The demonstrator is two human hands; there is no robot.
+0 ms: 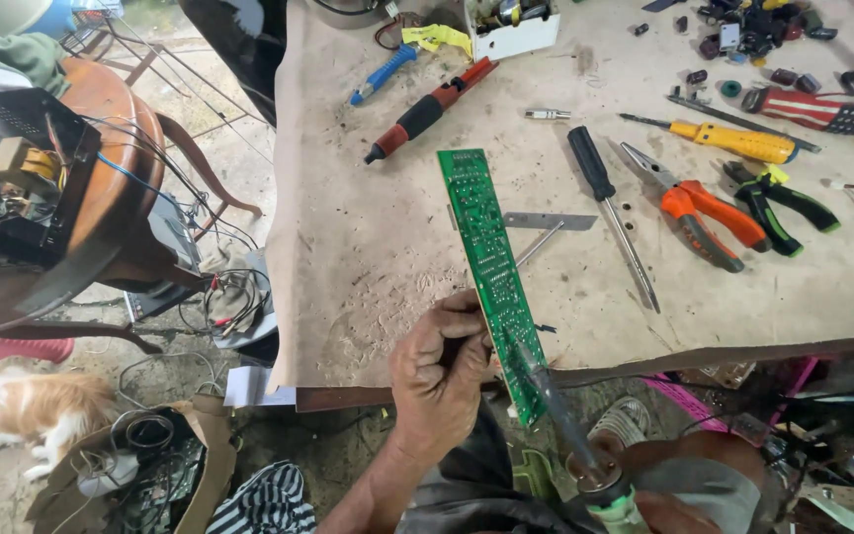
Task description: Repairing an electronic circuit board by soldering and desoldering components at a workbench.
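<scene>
We see the left hand (440,371) low in the view, just over the near edge of the worktable (368,247), its forearm rising from the bottom of the frame and its back turned up toward us. Its fingers are curled tight and pinch the near end of a long, narrow green circuit board (491,267), which slants away from the hand up across the tabletop, its far end pointing toward a red and black tool (432,107). The right hand (674,509) sits at the bottom edge, mostly cut off, so we cannot tell exactly how its fingers lie, but it is closed round the handle of a soldering iron (570,430). The iron's dark shaft angles up and to the left, and its tip meets the board's near part, just beside the left hand's fingers. The two hands stay apart, joined only through board and iron. Beyond the board lie a black-handled screwdriver (607,203), orange-handled pliers (699,213), a yellow-handled screwdriver (733,140) and green-handled cutters (778,206). An orange and white cat (32,405) lies on the ground at left.
</scene>
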